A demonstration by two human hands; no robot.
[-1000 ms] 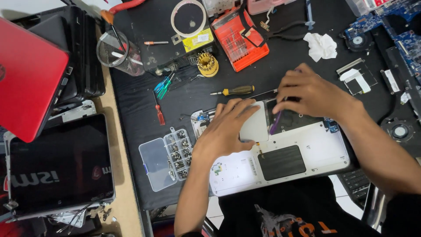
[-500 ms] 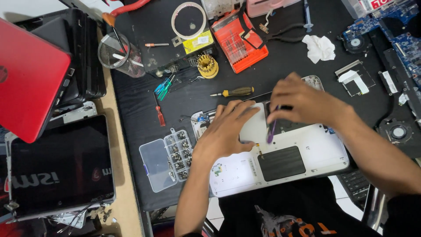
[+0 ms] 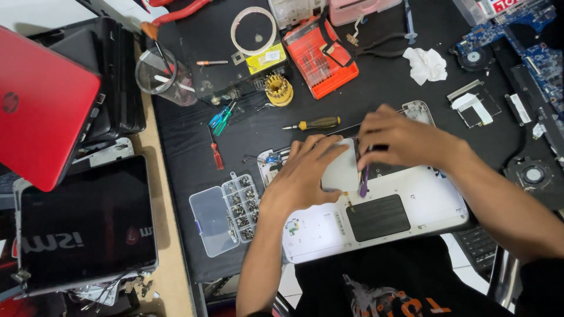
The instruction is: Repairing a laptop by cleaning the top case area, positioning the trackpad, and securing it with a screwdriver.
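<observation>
Two hands worked over the white laptop palmrest shell (image 3: 411,205) at lower centre of the head view, on the black mat (image 3: 376,76).

Head view, change: over the last second the right hand (image 3: 405,141) slid left and slightly up across the shell, from near its right-centre toward the middle, closing on the left hand (image 3: 308,173). The purple pry tool (image 3: 364,182) went with it and now pointed down just above the dark touchpad panel (image 3: 378,218). The left hand barely shifted. The shell itself stayed put.

Grip: right fingers pinched together on the top of the purple tool. Left hand lay flat, fingers spread, pressing a pale grey plate (image 3: 341,173) on the shell, holding nothing.

Meaning, as a judgement: the tool was being repositioned along the edge of the plate while the left hand braced it; the prying looked still in progress, nothing lifted free yet.

Around: clear screw box (image 3: 226,212) just left of the shell, yellow-handled screwdriver (image 3: 314,124) above it, red screwdriver (image 3: 216,154) to the left, orange bit case (image 3: 320,56) at upper centre, red laptop (image 3: 44,105) at far left.
</observation>
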